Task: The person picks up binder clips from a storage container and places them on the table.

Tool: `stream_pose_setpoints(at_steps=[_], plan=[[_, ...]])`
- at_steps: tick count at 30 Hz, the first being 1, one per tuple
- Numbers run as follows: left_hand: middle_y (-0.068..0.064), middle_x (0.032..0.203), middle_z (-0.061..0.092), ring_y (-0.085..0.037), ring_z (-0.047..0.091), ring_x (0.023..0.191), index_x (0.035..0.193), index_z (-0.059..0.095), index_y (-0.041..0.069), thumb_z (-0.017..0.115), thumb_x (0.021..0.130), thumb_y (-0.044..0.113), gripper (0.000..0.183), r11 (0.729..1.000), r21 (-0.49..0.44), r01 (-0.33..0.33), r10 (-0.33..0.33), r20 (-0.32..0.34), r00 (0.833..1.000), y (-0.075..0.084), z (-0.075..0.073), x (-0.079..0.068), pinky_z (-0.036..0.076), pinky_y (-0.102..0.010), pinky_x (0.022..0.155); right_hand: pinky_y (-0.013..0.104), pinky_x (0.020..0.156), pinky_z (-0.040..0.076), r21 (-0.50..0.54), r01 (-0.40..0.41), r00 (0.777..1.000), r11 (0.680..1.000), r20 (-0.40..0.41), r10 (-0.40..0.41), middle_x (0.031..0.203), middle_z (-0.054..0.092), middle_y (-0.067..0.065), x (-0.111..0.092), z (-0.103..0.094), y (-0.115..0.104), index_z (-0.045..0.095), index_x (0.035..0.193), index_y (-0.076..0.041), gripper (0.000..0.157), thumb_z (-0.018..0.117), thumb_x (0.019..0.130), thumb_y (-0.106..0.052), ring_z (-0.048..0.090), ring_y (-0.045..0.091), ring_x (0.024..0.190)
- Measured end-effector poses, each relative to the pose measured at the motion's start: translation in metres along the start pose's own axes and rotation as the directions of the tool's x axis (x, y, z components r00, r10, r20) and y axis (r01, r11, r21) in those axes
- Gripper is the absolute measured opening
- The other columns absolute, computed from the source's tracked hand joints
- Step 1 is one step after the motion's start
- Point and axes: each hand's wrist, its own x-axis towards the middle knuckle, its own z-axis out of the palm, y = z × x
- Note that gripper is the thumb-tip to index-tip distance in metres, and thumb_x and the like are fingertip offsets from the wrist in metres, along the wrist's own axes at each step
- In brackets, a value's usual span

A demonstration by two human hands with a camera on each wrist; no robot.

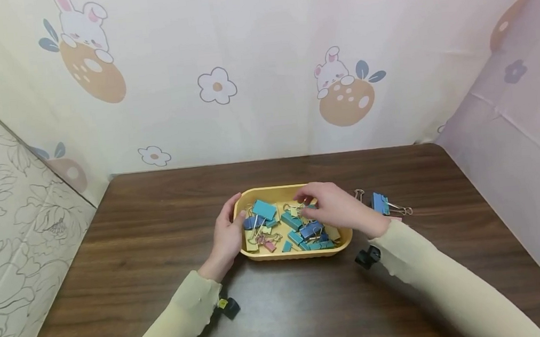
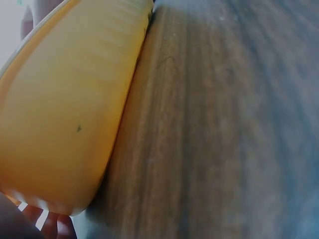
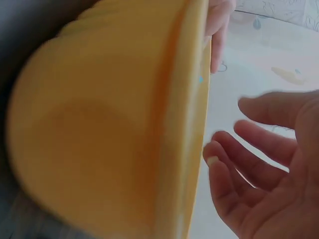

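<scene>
A yellow plastic basket (image 1: pixel 272 192) with rounded ends stands mid-table, holding binder clips (image 1: pixel 312 230) in teal, blue, yellow and pink. My left hand (image 1: pixel 228 237) grips its left end, thumb over the rim and fingers along the outer wall. In the left wrist view, fingertips (image 2: pixel 57 225) show beyond the basket's end. Above the basket's right half hovers my right hand (image 1: pixel 333 206), fingers loosely bent. The right wrist view shows its thumb apart from the fingers, with nothing visible between them. Part of the clips lies hidden under this hand.
To the right of the basket, a blue binder clip (image 1: pixel 380 203) lies on the dark wooden table (image 1: pixel 168 215), with other clips partly hidden by the right forearm. A patterned curtain (image 1: pixel 266 120) hangs behind the table's far edge.
</scene>
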Motion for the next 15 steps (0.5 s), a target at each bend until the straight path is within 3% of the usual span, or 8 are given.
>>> stream_pose_setpoints(at_steps=[8,15], plan=[[0.000,0.146,0.046,-0.022,0.045,0.131,0.148,0.046,0.021,0.051,0.104,0.011,0.045,1.000,0.008,0.003,-0.003,0.005,1.000,0.003,-0.001,-0.001,0.032,-0.042,0.113,0.045,0.098,0.048,0.006,0.029,0.994,1.000,0.104,-0.030,0.128,0.063,0.012,0.030,0.021,-0.018,0.058,0.135,-0.001,0.047,0.069,0.093,-0.019,0.060,0.026,0.114],[0.000,0.146,0.046,-0.021,0.044,0.131,0.148,0.045,0.023,0.050,0.104,0.012,0.045,0.999,0.029,0.015,-0.016,0.013,1.000,0.005,-0.001,-0.002,0.032,-0.043,0.113,0.045,0.105,0.042,0.020,-0.062,0.979,0.998,0.197,0.057,0.144,0.052,0.011,0.043,0.039,-0.025,0.047,0.146,-0.005,0.059,0.068,0.095,-0.027,0.054,0.028,0.125]])
